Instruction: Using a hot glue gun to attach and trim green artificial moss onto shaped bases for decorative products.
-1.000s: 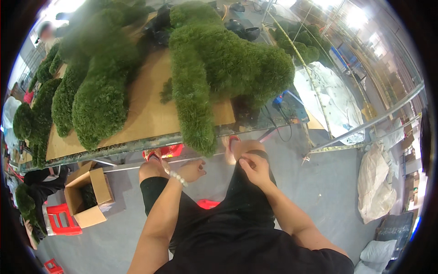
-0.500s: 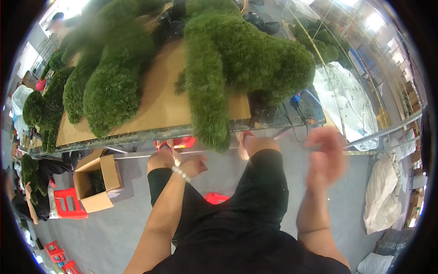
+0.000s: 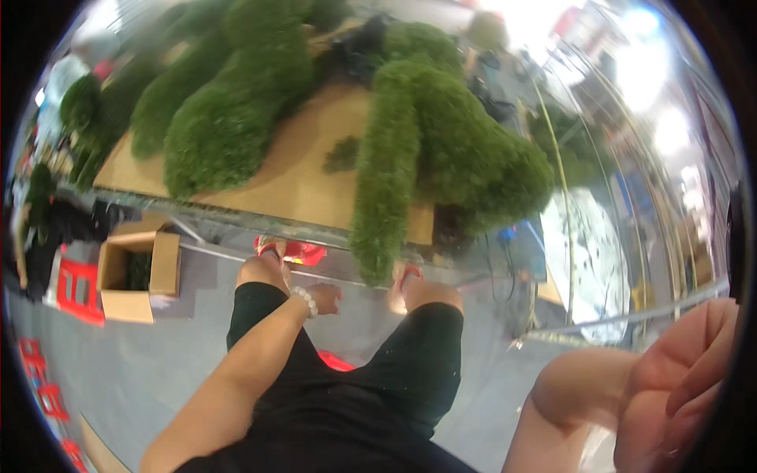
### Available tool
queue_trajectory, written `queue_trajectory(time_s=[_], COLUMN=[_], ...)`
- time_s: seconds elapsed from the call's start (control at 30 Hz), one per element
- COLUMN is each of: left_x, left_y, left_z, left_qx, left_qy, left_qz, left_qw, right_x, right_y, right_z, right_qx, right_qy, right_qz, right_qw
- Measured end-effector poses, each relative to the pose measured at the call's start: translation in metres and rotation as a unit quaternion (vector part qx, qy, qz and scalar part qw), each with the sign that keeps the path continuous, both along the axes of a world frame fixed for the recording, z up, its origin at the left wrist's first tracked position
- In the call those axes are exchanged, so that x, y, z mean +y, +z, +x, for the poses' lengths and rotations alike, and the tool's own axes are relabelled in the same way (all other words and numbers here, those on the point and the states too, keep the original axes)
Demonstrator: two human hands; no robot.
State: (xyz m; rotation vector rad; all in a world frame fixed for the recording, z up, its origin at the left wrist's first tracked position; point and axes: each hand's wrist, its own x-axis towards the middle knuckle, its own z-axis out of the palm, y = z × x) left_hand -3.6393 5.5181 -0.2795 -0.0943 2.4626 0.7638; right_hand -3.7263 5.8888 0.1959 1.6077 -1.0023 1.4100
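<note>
- Grassy green figure (image 3: 461, 134) is resting at upper centre, untouched
- Left hand (image 3: 325, 299) is hovering near centre, grip unclear
- Right hand (image 3: 680, 386) is hovering lower right, fingers curling together, contents impossible to tell
- Handling seems to be pausing; touching the figure would need an upward reach

- This place is a workshop, or perhaps a factory hall.
- On the long work table (image 3: 311, 185), covered with brown board, lie several large green shapes (image 3: 219, 142); their surface looks like artificial grass.
- The floor (image 3: 189, 374) is plain and grey, and on it stand an open cardboard box (image 3: 164, 272) and red stools (image 3: 77, 288).
- At the right side there are thin poles (image 3: 561, 154), and strong white light (image 3: 646, 67) shines beyond them.
</note>
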Motion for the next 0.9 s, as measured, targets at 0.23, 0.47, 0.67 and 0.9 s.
queue_trajectory(time_s=[0.23, 0.47, 0.67, 0.9], left_x=[0.003, -0.007, -0.003, -0.007], left_y=[0.011, 0.016, 0.024, 0.019], left_z=[-0.008, -0.003, -0.016, -0.009], left_qx=[0.018, 0.001, 0.002, 0.011], left_qy=[-0.025, 0.0, -0.028, -0.011], left_qz=[0.016, 0.059, 0.053, 0.06], left_qw=[0.999, 0.998, 0.998, 0.998], right_x=[0.001, 0.002, 0.005, -0.035], right_y=[-0.004, -0.011, -0.005, -0.015], right_z=[-0.016, -0.003, -0.006, -0.01], right_qx=[0.055, 0.038, 0.05, -0.002], right_qy=[-0.015, -0.104, -0.088, -0.121], right_qz=[-0.043, -0.068, -0.033, -0.039], right_qw=[0.997, 0.992, 0.994, 0.992])
